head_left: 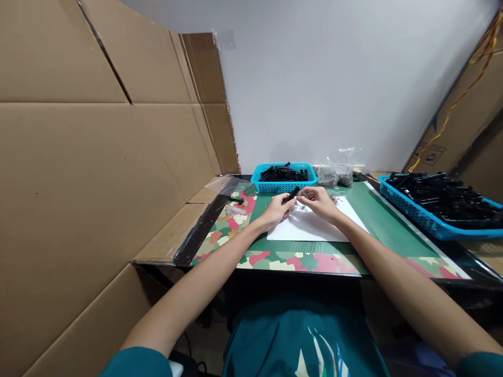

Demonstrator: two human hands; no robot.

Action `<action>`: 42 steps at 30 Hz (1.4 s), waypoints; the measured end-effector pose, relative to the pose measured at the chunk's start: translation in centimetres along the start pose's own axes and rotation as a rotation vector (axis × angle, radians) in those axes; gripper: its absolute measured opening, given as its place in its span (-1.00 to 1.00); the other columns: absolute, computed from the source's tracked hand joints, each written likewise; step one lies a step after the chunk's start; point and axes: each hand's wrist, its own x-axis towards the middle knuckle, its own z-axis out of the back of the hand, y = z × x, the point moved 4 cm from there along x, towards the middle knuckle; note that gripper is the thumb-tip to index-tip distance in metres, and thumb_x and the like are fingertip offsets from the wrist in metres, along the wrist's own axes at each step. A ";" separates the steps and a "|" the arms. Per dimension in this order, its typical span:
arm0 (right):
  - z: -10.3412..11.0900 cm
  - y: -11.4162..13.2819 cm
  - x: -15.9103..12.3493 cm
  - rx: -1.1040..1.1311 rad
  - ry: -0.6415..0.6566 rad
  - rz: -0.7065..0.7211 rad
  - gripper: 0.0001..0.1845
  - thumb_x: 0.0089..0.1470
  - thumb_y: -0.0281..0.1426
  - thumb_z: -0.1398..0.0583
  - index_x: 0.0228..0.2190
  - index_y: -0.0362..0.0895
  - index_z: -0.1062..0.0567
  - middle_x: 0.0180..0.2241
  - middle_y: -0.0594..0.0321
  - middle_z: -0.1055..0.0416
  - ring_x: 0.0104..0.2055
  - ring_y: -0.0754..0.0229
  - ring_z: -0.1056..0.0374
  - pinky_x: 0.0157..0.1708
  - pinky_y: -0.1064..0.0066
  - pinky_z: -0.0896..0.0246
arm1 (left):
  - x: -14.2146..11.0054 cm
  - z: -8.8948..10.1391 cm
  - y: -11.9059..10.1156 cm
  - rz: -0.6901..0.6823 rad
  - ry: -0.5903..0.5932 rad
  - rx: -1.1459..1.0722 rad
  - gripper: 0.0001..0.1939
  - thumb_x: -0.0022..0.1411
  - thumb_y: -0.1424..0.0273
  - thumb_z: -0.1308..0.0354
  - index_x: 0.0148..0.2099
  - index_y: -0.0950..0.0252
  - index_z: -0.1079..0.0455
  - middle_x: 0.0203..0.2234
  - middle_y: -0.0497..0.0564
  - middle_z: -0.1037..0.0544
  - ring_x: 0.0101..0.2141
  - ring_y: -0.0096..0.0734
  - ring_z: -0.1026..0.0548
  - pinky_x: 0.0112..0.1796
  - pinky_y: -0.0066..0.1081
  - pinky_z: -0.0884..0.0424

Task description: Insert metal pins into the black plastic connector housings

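My left hand is closed on a small black plastic part, held just above a white paper sheet. My right hand is pinched right beside that part, its fingertips touching the part's end; whatever tiny piece it grips is too small to name. A scatter of small dark metal bits lies on the sheet under both hands. The sheet rests on a green mat.
A blue basket of black parts stands behind the sheet. A larger blue basket of black parts sits at the right. Clear plastic bags lie at the back. Cardboard walls close in the left side. Camouflage-patterned cover lines the front edge.
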 end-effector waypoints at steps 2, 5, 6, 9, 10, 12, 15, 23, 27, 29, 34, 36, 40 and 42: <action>0.1 -0.1 0.0 -0.004 0.002 -0.004 -0.64 0.09 -0.10 -0.30 -0.41 -0.19 -0.55 -0.61 0.38 -0.22 -0.54 0.32 -0.03 -0.49 0.41 0.12 | -0.1 -0.1 -0.3 -0.018 0.022 -0.002 -0.68 0.27 0.27 -0.40 -0.23 0.26 -0.29 -0.63 -0.26 -0.20 -0.70 -0.66 -0.12 -0.64 -0.56 0.10; 0.2 -0.3 0.1 0.008 0.019 -0.010 -0.68 0.06 -0.15 -0.30 -0.43 -0.19 -0.56 -0.62 0.40 -0.17 -0.54 0.33 0.00 -0.49 0.40 0.15 | -0.3 -0.1 -0.7 -0.019 0.046 -0.013 -0.56 0.16 0.19 -0.47 -0.29 0.25 -0.25 -0.59 -0.24 -0.21 -0.67 -0.69 -0.11 -0.64 -0.56 0.10; 0.2 -0.3 0.1 0.014 0.027 -0.014 -0.68 0.06 -0.15 -0.30 -0.43 -0.19 -0.57 -0.62 0.41 -0.17 -0.54 0.33 0.01 -0.49 0.40 0.16 | -0.4 -0.1 -0.8 -0.010 0.046 -0.013 -0.53 0.13 0.16 -0.49 -0.30 0.25 -0.24 -0.58 -0.23 -0.21 -0.67 -0.69 -0.11 -0.64 -0.57 0.11; 0.3 -0.3 0.2 0.025 0.045 -0.032 -0.67 0.06 -0.15 -0.30 -0.42 -0.19 -0.59 -0.63 0.41 -0.16 -0.53 0.32 0.02 -0.48 0.40 0.16 | -0.3 0.1 -0.8 0.016 0.045 -0.007 -0.46 0.07 0.10 -0.52 -0.28 0.23 -0.22 -0.58 -0.25 -0.20 -0.66 -0.68 -0.09 -0.64 -0.57 0.12; 0.3 -0.3 0.2 0.025 0.046 -0.040 -0.66 0.07 -0.14 -0.30 -0.40 -0.20 -0.60 -0.63 0.41 -0.16 -0.53 0.32 0.02 -0.48 0.39 0.17 | -0.3 0.1 -0.8 0.016 0.047 -0.005 -0.45 0.07 0.08 -0.52 -0.27 0.22 -0.22 -0.58 -0.25 -0.18 -0.66 -0.68 -0.08 -0.63 -0.57 0.12; 0.4 -0.2 0.2 0.014 0.037 -0.051 -0.64 0.07 -0.13 -0.29 -0.39 -0.20 -0.62 -0.63 0.41 -0.14 -0.52 0.32 0.04 -0.48 0.39 0.19 | -0.3 0.1 -0.8 0.000 0.051 0.002 -0.44 0.06 0.05 -0.52 -0.26 0.22 -0.22 -0.58 -0.26 -0.16 -0.66 -0.69 -0.08 -0.63 -0.56 0.12; 0.6 -0.1 0.1 0.000 0.043 -0.061 -0.60 0.07 -0.09 -0.30 -0.41 -0.22 -0.63 -0.62 0.39 -0.15 -0.51 0.32 0.04 -0.48 0.39 0.20 | -0.3 0.0 -0.7 -0.018 0.047 0.017 -0.43 0.04 0.05 -0.53 -0.26 0.24 -0.24 -0.56 -0.25 -0.17 -0.65 -0.69 -0.10 -0.63 -0.56 0.10; 0.7 0.2 0.0 0.076 -0.087 -0.054 -0.51 -0.01 0.00 -0.36 -0.42 -0.24 -0.62 -0.63 0.39 -0.14 -0.53 0.33 0.06 -0.51 0.39 0.19 | -0.6 0.0 -1.3 0.077 0.068 -0.079 -0.55 0.16 0.10 -0.42 -0.26 0.25 -0.26 -0.55 -0.23 -0.16 -0.67 -0.70 -0.01 -0.65 -0.56 0.22; 0.3 0.9 0.0 0.058 -0.194 0.040 -0.48 0.00 0.05 -0.37 -0.47 -0.22 -0.63 -0.65 0.43 -0.01 -0.53 0.33 0.12 -0.51 0.38 0.22 | -0.7 0.1 -1.6 0.166 0.111 -0.195 -0.68 0.30 0.12 -0.17 -0.25 0.29 -0.33 -0.53 -0.17 -0.21 -0.67 -0.63 -0.08 -0.67 -0.56 0.16; 0.1 1.2 -0.1 0.033 -0.217 0.071 -0.47 0.01 0.06 -0.37 -0.48 -0.21 -0.64 -0.65 0.42 0.02 -0.53 0.32 0.13 -0.51 0.37 0.22 | -0.7 0.2 -1.6 0.158 0.102 -0.200 -0.73 0.29 0.17 -0.17 -0.25 0.29 -0.32 -0.52 -0.14 -0.27 -0.66 -0.61 -0.14 -0.67 -0.56 0.11; -0.3 1.6 -0.4 -0.024 -0.208 0.089 -0.49 0.06 0.03 -0.33 -0.45 -0.21 -0.69 -0.66 0.37 -0.06 -0.54 0.30 0.08 -0.52 0.36 0.19 | -0.8 0.1 -1.5 0.061 0.115 -0.146 -0.68 0.23 0.18 -0.32 -0.21 0.26 -0.29 -0.47 -0.12 -0.34 -0.63 -0.61 -0.22 -0.66 -0.60 0.07; -0.4 1.5 -0.5 -0.021 -0.178 0.087 -0.51 0.06 0.00 -0.33 -0.43 -0.22 -0.70 -0.66 0.36 -0.09 -0.55 0.30 0.08 -0.52 0.36 0.20 | -0.8 0.0 -1.4 0.053 0.141 -0.130 -0.62 0.23 0.14 -0.35 -0.21 0.26 -0.27 -0.46 -0.12 -0.33 -0.63 -0.63 -0.21 -0.65 -0.61 0.08; -0.5 1.1 -0.4 -0.035 -0.127 0.091 -0.53 0.04 -0.05 -0.34 -0.40 -0.25 -0.72 -0.67 0.37 -0.07 -0.56 0.32 0.11 -0.53 0.37 0.24 | -0.8 -0.1 -1.3 0.027 0.150 -0.092 -0.56 0.23 0.07 -0.37 -0.22 0.24 -0.24 -0.51 -0.17 -0.25 -0.64 -0.65 -0.16 -0.66 -0.63 0.09; -0.5 1.0 -0.4 -0.053 -0.126 0.094 -0.53 0.05 -0.06 -0.33 -0.37 -0.26 -0.74 -0.67 0.38 -0.06 -0.56 0.32 0.12 -0.53 0.37 0.24 | -0.8 0.0 -1.3 0.017 0.141 -0.082 -0.57 0.25 0.06 -0.36 -0.20 0.25 -0.27 -0.53 -0.19 -0.23 -0.65 -0.64 -0.14 -0.67 -0.63 0.10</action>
